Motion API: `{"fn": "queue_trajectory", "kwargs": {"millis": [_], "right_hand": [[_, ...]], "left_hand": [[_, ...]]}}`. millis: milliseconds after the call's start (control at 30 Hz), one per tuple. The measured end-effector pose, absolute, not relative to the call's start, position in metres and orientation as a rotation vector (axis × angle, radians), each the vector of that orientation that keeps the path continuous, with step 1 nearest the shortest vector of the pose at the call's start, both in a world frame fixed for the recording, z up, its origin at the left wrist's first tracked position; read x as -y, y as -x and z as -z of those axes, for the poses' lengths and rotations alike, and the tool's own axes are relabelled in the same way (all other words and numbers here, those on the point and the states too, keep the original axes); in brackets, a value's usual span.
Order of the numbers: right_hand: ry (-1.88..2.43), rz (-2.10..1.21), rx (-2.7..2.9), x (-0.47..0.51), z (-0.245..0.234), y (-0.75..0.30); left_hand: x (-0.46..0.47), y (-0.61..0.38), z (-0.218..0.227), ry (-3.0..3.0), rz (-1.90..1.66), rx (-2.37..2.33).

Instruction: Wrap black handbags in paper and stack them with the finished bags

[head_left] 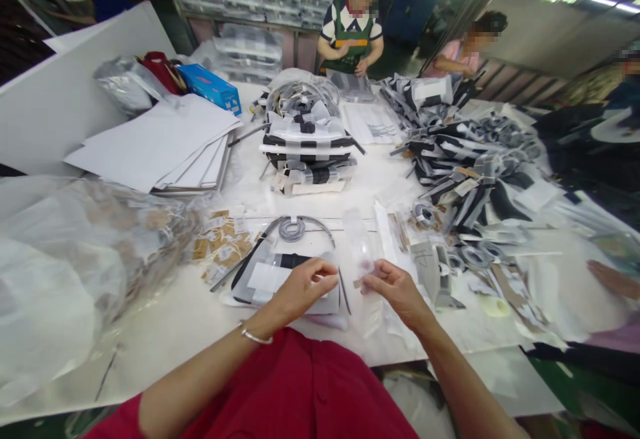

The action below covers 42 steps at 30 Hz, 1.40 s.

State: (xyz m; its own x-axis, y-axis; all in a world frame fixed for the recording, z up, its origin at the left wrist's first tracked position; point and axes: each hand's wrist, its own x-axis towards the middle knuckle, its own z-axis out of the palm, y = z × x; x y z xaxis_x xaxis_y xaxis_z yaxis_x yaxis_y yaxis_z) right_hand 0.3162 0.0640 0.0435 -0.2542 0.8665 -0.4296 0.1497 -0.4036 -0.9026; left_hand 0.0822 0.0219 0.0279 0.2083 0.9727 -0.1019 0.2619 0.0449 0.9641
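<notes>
My right hand (397,289) has its thumb and fingers pinched on the lower end of a clear plastic sleeve (357,235), which lies away from me over the white table. A small brown scrap shows by the fingertips. To its left, my left hand (310,284) hovers over a flat grey-and-black bag (243,285), with fingers curled, a gap before the thumb and nothing visible between them. On that bag rests a white card (265,277). A coiled grey strap (291,229) and a dark curved strip lie just beyond it.
Brown tags (223,242) and a heap of clear plastic bags (55,272) lie left. White sheets (160,135) and a blue box (210,87) are behind. Stacked black-and-white bags (307,149) stand ahead; more are piled right. A grey holder (430,272) stands near my right hand. Co-workers are across the table.
</notes>
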Motion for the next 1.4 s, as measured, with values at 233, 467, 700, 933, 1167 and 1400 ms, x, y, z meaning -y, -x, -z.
{"fn": "queue_trajectory", "kwargs": {"millis": [233, 467, 700, 933, 1167, 1400], "right_hand": [[1.538, -1.392, 1.446, -0.048, -0.053, -0.294], [1.517, -1.313, 1.642, -0.039, -0.057, -0.281], [1.521, -1.382, 1.513, -0.039, -0.056, -0.276], [1.441, -1.471, 1.270, -0.039, -0.046, -0.268], [1.378, -1.500, 0.714, -0.039, -0.029, -0.294], [1.736, -1.388, 1.105, -0.023, 0.001, -0.375]], "left_hand": [[-0.020, -0.116, -0.058, -1.574, -1.184, -1.384], [-0.031, -0.116, -0.056, -1.329, -1.074, -1.355], [-0.034, -0.107, -0.038, -1.010, -1.114, -1.358], [-0.034, -0.119, -0.039, -0.340, -1.374, -0.950], [-0.052, -0.070, -0.039, -0.088, -1.419, -0.811], [-0.059, -0.024, -0.016, -0.462, -1.319, -1.094]]}}
